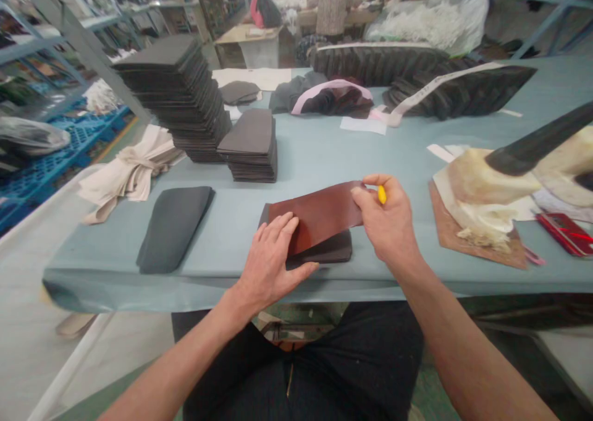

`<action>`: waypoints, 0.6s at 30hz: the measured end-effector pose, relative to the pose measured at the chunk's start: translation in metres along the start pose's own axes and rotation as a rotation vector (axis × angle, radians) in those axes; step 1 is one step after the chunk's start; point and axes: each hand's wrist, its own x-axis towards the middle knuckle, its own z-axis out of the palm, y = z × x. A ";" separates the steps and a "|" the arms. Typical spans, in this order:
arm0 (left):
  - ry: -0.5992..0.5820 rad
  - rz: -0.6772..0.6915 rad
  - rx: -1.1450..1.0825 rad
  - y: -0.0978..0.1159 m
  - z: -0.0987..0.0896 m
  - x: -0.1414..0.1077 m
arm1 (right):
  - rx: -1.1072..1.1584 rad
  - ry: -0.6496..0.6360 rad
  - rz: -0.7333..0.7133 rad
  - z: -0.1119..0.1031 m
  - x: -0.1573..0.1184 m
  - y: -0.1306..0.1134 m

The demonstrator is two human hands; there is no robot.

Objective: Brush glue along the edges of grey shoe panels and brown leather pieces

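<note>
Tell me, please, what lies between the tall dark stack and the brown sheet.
In the head view, a shorter dark stack stands between the tall dark stack and the brown sheet, with bare blue table cover before the sheet.

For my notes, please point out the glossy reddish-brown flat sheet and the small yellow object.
Glossy reddish-brown flat sheet (323, 219), head view, middle of its upper face.
Small yellow object (382, 195), head view, its visible part.
</note>
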 end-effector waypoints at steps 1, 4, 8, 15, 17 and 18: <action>0.055 -0.026 0.040 0.002 0.008 -0.007 | 0.003 0.003 0.005 0.000 -0.001 -0.002; 0.208 -0.052 0.093 0.001 0.020 -0.016 | 0.009 0.004 0.012 0.000 -0.006 -0.011; 0.339 -0.005 0.117 -0.015 0.012 -0.017 | 0.012 0.020 0.002 -0.001 -0.013 -0.025; 0.530 0.030 0.048 -0.051 -0.023 -0.003 | 0.065 0.042 -0.012 0.012 -0.017 -0.046; 0.553 0.020 -0.017 -0.058 -0.037 0.010 | 0.107 0.033 -0.064 0.019 -0.012 -0.057; 0.560 0.011 -0.053 -0.060 -0.045 0.018 | 0.124 0.036 -0.099 0.023 -0.009 -0.064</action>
